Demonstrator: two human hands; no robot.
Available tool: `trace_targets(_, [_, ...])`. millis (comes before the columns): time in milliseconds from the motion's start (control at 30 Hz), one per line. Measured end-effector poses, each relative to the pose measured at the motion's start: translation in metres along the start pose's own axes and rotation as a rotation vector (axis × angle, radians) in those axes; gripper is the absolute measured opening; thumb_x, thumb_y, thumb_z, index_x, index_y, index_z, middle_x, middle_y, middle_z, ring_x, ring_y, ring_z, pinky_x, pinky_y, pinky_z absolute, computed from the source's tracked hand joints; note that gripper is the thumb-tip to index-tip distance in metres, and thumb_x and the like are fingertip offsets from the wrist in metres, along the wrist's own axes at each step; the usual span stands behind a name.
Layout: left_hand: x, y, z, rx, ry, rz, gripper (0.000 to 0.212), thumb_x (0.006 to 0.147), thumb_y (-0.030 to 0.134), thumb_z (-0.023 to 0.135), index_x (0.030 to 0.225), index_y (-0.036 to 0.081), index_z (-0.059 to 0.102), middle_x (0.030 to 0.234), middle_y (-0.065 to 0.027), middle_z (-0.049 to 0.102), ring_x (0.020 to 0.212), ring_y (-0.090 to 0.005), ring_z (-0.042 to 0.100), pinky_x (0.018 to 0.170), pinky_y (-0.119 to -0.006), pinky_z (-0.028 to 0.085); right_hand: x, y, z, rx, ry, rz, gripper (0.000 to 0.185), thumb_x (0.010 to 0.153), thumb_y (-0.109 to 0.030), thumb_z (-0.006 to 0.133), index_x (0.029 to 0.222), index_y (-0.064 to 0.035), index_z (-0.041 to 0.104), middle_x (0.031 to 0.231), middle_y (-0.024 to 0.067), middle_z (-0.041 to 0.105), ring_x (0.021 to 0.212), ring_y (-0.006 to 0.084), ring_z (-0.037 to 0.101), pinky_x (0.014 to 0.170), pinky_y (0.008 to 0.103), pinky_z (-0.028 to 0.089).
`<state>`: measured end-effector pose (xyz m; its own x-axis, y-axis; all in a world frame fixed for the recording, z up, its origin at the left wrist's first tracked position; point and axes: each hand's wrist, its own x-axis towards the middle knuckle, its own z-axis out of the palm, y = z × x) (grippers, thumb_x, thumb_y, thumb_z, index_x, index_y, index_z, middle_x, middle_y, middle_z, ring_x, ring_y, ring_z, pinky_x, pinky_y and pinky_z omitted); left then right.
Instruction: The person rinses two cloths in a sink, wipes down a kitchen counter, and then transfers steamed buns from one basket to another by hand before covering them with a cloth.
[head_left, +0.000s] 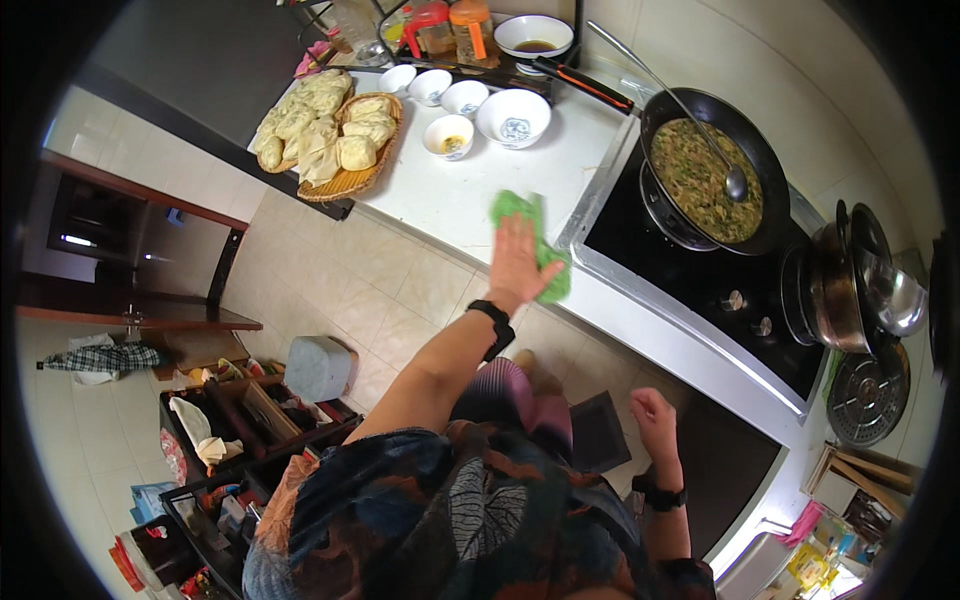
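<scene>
My left hand (516, 262) lies flat, palm down, on a green cloth (556, 285) at the front edge of the white countertop (442, 199), just left of the stove's metal rim. Both the hand and the cloth are slightly blurred. At my right side, away from the counter, my right hand (655, 414) hangs with its fingers curled and no object visible in it. Beyond the cloth stand a large white bowl (514, 118) and a small bowl with yellowish residue (448, 137). Several other small white bowls (430, 88) line up behind them.
Wicker trays (352, 184) of steamed buns reach the counter's left end. A wok (776, 187) of chopped food, with a metal ladle (736, 184) in it, sits on the black cooktop (622, 229). Stacked pots (832, 292) stand to its right. A grey bin (319, 367) is on the floor.
</scene>
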<state>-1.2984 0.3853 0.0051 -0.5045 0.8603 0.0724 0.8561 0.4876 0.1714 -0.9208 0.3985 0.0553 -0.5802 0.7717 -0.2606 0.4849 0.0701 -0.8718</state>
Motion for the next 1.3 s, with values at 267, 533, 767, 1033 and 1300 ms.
trace_targets(267, [0.018,-0.120,-0.025,-0.143,-0.084,0.482,0.067,0.091,0.038,0.054,0.147,0.009,0.033,0.153,-0.0156,0.031,0.142,-0.0306,0.027,0.118,-0.046,0.017,0.072,-0.072,0.046,0.006,-0.086,-0.058,0.014,0.088,-0.009,0.066,0.101,-0.0032,0.064,0.083,0.0037,0.067,0.074,0.0093,0.059,0.067,0.0234,0.046])
trace_targets(533, [0.047,-0.307,-0.044,-0.062,-0.001,0.334,0.067,0.091,0.038,0.056,0.146,0.007,0.033,0.153,-0.0140,0.031,0.140,-0.0304,0.030,0.116,-0.042,0.024,0.109,-0.122,0.121,-0.059,-0.156,0.028,0.016,0.088,-0.011,0.066,0.101,-0.0024,0.064,0.087,0.0033,0.066,0.078,0.0093,0.060,0.069,0.0245,0.047])
trace_targets(767, [0.039,-0.370,-0.049,0.069,-0.071,0.470,0.066,0.085,0.010,0.059,0.146,0.007,0.034,0.153,-0.0122,0.030,0.137,-0.0317,0.037,0.112,-0.038,0.034,0.122,-0.188,0.169,-0.134,-0.127,-0.060,0.017,0.088,-0.012,0.065,0.102,-0.0030,0.065,0.086,0.0051,0.067,0.077,0.0133,0.062,0.070,0.0276,0.049])
trace_targets(1033, [0.021,-0.265,-0.029,-0.125,0.040,0.673,0.059,0.082,0.001,0.050,0.140,-0.001,0.041,0.148,-0.0196,0.037,0.138,-0.0342,0.034,0.115,-0.044,0.029,0.111,-0.161,0.191,-0.012,-0.101,0.092,0.019,0.088,-0.013,0.065,0.103,-0.0025,0.064,0.083,0.0047,0.067,0.078,0.0098,0.061,0.071,0.0264,0.049])
trace_targets(1300, [0.008,-0.131,-0.001,-0.231,0.017,0.887,0.053,0.086,0.004,0.048,0.139,-0.001,0.043,0.149,-0.0172,0.037,0.140,-0.0316,0.032,0.116,-0.044,0.027,0.127,-0.126,0.197,0.224,-0.043,0.365,0.034,0.089,-0.019,0.068,0.117,-0.0016,0.060,0.093,0.0013,0.062,0.084,0.0086,0.057,0.074,0.0245,0.048])
